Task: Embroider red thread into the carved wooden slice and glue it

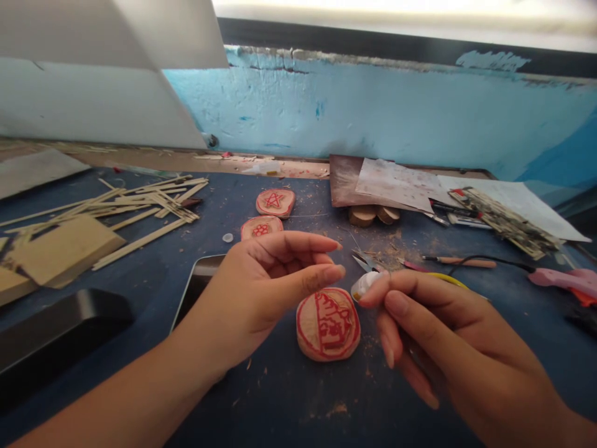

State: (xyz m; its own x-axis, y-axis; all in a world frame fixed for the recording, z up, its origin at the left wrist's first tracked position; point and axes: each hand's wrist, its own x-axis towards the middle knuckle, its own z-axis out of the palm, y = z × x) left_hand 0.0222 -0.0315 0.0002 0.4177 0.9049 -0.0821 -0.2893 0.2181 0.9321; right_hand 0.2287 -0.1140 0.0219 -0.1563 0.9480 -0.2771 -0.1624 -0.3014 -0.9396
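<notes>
My left hand (275, 280) hovers left of centre, thumb and index fingertip apart, with nothing visible between them. My right hand (448, 342) is at the right, its thumb and fingers drawn together; whatever they may grip is hidden. Below and between the hands lies a wood slice (329, 326) with a red drawing of an animal-like figure and a red rim. A small white bottle (365, 285) shows just behind my right index fingertip. Further back are a wood slice with a red star (275, 202) and one with a red flower (262, 226), partly covered by my left hand.
Thin wooden sticks (153, 202) and a wooden block (65, 249) lie left, near a black case (60, 336). A phone-like dark object (198, 280) is beneath my left arm. Pliers (366, 261), a wooden-handled tool (471, 262), a pink glue gun (559, 280) and papers (396, 183) lie right.
</notes>
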